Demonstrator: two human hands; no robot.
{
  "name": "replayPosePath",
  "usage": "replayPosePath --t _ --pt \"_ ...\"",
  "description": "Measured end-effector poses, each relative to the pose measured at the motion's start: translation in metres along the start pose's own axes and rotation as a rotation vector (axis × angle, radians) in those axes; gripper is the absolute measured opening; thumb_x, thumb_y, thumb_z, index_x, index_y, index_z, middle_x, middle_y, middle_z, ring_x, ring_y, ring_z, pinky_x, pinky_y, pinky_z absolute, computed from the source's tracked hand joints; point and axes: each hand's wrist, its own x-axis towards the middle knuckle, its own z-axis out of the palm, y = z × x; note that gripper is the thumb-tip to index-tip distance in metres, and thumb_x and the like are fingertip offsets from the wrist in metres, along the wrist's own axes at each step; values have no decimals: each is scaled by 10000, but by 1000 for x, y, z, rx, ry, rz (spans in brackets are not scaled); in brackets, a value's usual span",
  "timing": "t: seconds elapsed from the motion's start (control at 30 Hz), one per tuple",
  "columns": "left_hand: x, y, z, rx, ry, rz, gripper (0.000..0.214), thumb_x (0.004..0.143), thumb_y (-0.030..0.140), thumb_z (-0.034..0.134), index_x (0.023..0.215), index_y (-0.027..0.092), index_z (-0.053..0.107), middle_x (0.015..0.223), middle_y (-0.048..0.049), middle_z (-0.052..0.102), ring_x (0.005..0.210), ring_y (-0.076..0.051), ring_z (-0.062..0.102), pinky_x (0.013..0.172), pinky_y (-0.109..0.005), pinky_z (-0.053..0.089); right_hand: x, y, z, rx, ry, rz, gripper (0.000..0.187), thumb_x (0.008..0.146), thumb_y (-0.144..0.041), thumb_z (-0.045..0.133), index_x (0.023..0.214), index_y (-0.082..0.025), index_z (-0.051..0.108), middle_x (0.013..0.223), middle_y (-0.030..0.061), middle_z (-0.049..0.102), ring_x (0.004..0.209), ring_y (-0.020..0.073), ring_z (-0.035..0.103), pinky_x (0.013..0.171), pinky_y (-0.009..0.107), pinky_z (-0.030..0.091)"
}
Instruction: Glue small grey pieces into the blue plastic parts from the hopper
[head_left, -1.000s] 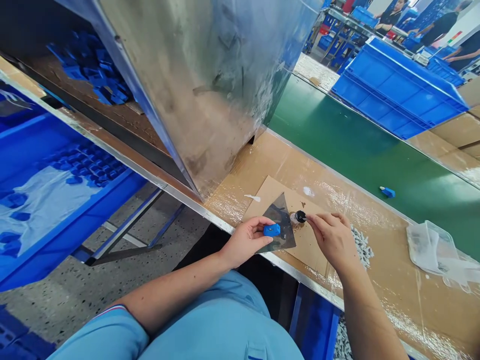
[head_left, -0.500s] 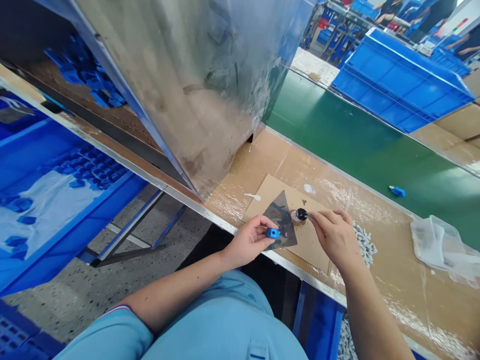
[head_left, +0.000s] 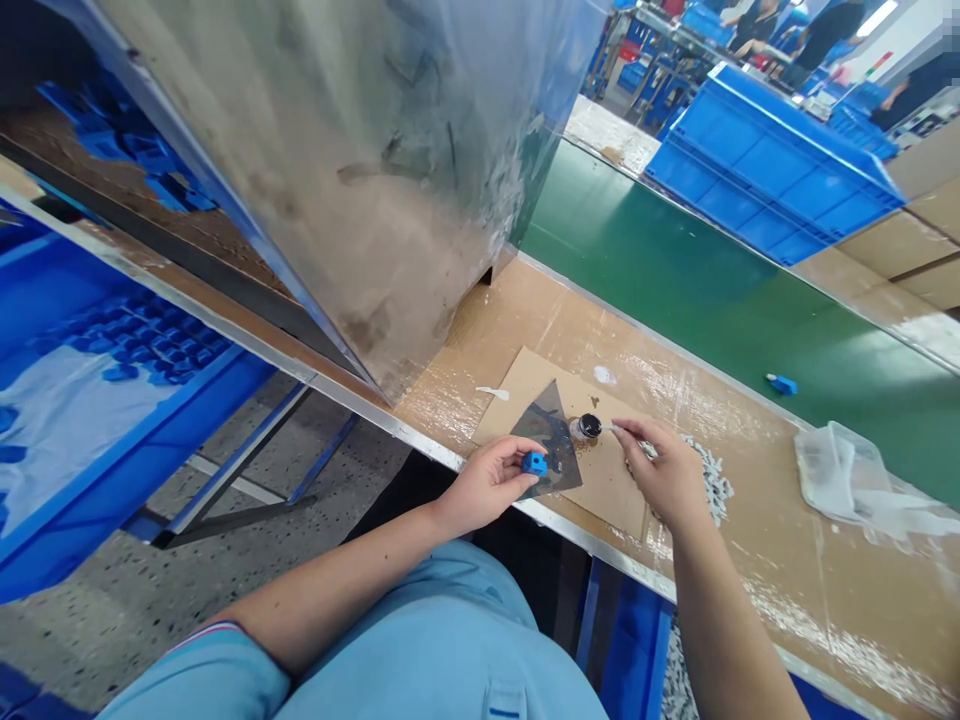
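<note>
My left hand [head_left: 486, 480] pinches a small blue plastic block [head_left: 535, 463] with a dark hole in its face. Under it lies a dark, thin four-cornered sheet [head_left: 551, 440] on a piece of cardboard [head_left: 621, 490]. Just right of the sheet stands a small open jar [head_left: 587, 427] with black contents. My right hand [head_left: 669, 470] is closed on a thin light-grey piece [head_left: 609, 428], whose tip reaches the jar's rim. Close behind that hand is a pile of small grey plastic pieces [head_left: 716, 485], partly covered by it.
A large metal box [head_left: 390, 200] stands to the left, with blue blocks inside. A green conveyor belt [head_left: 675, 260] runs behind the bench, bearing another blue piece [head_left: 782, 384]. Clear plastic trays [head_left: 840, 470] sit at right. Blue crates [head_left: 772, 160] stand beyond, with people farther back.
The view has shifted slightly. My right hand has drawn back a little from the jar, showing more of the thin grey piece. My left hand has turned the blue block slightly.
</note>
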Motion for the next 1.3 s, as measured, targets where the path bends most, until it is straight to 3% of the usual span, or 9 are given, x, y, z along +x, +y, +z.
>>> replayPosePath --t 0.1,0.17,0.4,0.53,0.77,1.03,1.3 --pt "2 -2 0 31 6 13 279 762 244 710 1015 149 641 1015 -71 639 932 -167 630 898 -322 512 -2 5 1 219 -49 247 316 851 -492 576 886 -218 731 800 61 751 719 234 702 660 366 532" --pt "3 -3 0 49 4 14 279 775 250 699 1032 156 647 995 -64 655 919 -163 633 886 -312 512 -3 6 2 319 -69 334 350 809 -527 605 884 -210 735 786 62 748 718 238 702 670 375 535" --pt "10 -8 4 39 -30 -54 317 795 238 684 1097 161 623 778 -6 644 724 -127 642 744 -268 531 -4 -5 -7 538 -91 406 371 753 -557 681 879 -213 740 763 55 733 704 214 691 643 343 550" --pt "12 -8 7 141 -14 27 248 788 214 676 1026 156 639 911 -48 648 799 -143 639 763 -268 529 -11 -20 -10 559 -98 325 311 801 -522 665 897 -235 735 807 50 741 719 207 697 651 338 567" --pt "8 -5 6 299 -46 231 217 856 201 604 1064 187 659 1049 -87 622 947 -175 617 840 -285 528 -23 -50 -9 320 -40 19 127 882 -335 618 902 -249 709 826 35 744 756 203 705 693 329 586" --pt "6 -2 6 298 -61 263 214 858 196 608 1062 192 671 1062 -91 619 952 -178 618 831 -282 541 -23 -67 -13 195 -57 -160 92 907 -238 580 923 -263 667 792 21 719 722 193 681 669 316 566" --pt "4 -3 7 266 -64 256 213 861 189 606 1064 183 669 1078 -99 607 987 -183 619 875 -303 549 -24 -68 -11 71 -39 -325 96 939 -184 546 967 -246 614 830 13 734 696 169 672 842 377 513"
